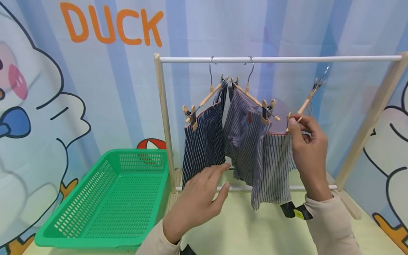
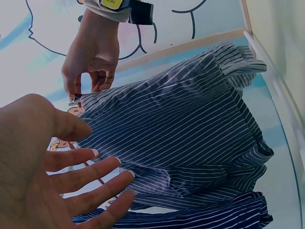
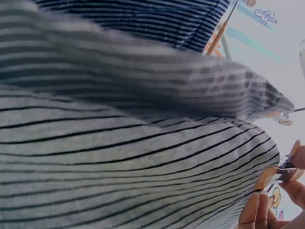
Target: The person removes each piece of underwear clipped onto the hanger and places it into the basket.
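My right hand (image 1: pixel 309 152) pinches a clip (image 3: pixel 286 174) at the near end of the rightmost wooden hanger (image 1: pixel 305 105). From that hanger hang white shorts with dark stripes (image 1: pixel 276 163); its hook shows just below the rail. Beside them, grey-purple striped shorts (image 1: pixel 245 141) hang on a second clip hanger (image 1: pixel 255 98). Navy striped shorts (image 1: pixel 204 140) are clipped to the left hanger (image 1: pixel 208 96). My left hand (image 1: pixel 199 198) hovers in front of the navy shorts, fingers extended and holding nothing. In the left wrist view its palm faces the hanging shorts.
A white rail (image 1: pixel 287 59) on a wooden stand (image 1: pixel 163 106) carries the left and middle hangers. Left of the stand lies a green plastic basket (image 1: pixel 127 202) on the pale table (image 1: pixel 242 230). A curtain with cartoon ducks (image 1: pixel 127 88) closes off the back.
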Motion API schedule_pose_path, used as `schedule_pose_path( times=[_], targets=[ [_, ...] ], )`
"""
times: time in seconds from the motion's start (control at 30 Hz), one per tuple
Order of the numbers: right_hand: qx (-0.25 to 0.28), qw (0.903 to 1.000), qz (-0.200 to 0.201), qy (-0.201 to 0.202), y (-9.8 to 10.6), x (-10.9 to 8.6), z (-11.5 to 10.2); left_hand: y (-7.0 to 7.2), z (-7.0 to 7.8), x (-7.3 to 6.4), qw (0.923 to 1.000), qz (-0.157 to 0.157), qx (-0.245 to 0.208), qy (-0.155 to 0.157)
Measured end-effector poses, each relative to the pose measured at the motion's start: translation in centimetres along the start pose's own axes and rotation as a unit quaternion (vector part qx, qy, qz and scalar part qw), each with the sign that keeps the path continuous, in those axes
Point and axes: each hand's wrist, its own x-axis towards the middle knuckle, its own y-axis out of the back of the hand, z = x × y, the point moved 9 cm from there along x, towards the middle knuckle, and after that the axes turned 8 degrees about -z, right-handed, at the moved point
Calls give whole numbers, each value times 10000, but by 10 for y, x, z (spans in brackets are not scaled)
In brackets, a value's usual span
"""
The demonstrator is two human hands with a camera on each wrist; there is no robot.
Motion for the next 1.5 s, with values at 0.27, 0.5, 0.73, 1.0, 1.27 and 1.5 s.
schedule_pose_path(
  times=[0.27,0.5,0.73,1.0,1.27,1.5],
  targets=[
    [78,9998,154,35,-3,-21,3,0,0,1,9998,104,-191,-52],
    [186,9997,98,-155,-9,-39,11,-1,0,1,9999,116,-92,-63],
    [190,9992,118,-318,-10,-52,19,-2,-1,0,9999,139,46,-49],
    [249,9996,112,-108,-15,-57,12,-1,0,2,9995,203,177,-160],
    [125,9999,-32,26,-24,-66,1,0,-2,2,9997,138,180,-126],
    [62,9997,-150,182,-35,-74,-7,0,-2,1,9998,111,167,-69]
  ],
)
